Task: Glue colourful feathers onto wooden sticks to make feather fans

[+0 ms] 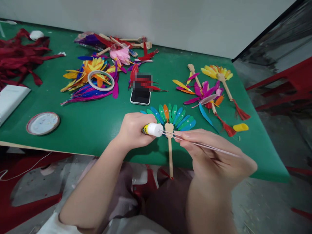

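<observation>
My left hand (135,131) is wrapped round a glue stick (154,129), whose white end points right. A pair of tweezers (207,146) is pinched in my right hand (214,152), with the tips at the white end of the glue stick. Beneath and between both hands lies a feather fan (169,128) with a wooden handle that reaches over the table's front edge. Blue and green feathers with small pale dots spread from its head, with one orange feather among them. My left hand hides part of its left side.
A phone (140,96) lies beyond the fan, red feathers over it. Behind are a feather pile (95,68) and a tape roll (112,85). Finished-looking yellow fan (220,75), loose feathers (204,91) and a yellow cap (240,127) lie right. A round dish (43,123) stands left.
</observation>
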### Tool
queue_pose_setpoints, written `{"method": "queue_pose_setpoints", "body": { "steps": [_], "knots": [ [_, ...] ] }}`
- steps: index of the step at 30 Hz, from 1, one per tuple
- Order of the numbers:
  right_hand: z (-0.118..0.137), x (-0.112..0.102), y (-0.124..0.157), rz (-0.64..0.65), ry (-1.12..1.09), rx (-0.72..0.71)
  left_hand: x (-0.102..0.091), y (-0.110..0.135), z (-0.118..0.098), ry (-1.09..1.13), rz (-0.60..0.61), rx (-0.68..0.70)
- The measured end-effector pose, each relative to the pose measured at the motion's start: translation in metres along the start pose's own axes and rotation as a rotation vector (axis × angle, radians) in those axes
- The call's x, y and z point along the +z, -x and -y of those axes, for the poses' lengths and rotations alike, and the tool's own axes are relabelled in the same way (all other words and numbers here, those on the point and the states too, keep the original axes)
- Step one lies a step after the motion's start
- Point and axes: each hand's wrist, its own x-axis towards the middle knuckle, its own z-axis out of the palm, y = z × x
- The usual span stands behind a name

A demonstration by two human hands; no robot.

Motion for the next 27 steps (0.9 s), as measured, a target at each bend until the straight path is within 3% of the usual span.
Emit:
{"method": "queue_pose_setpoints", "body": {
  "steps": [27],
  "knots": [
    [0.0011,-0.0003,-0.0008,0.004,0.008,-0.032,0.0009,0.0004,0.0002,-0.003,0.031,-0.011]
  ]
}}
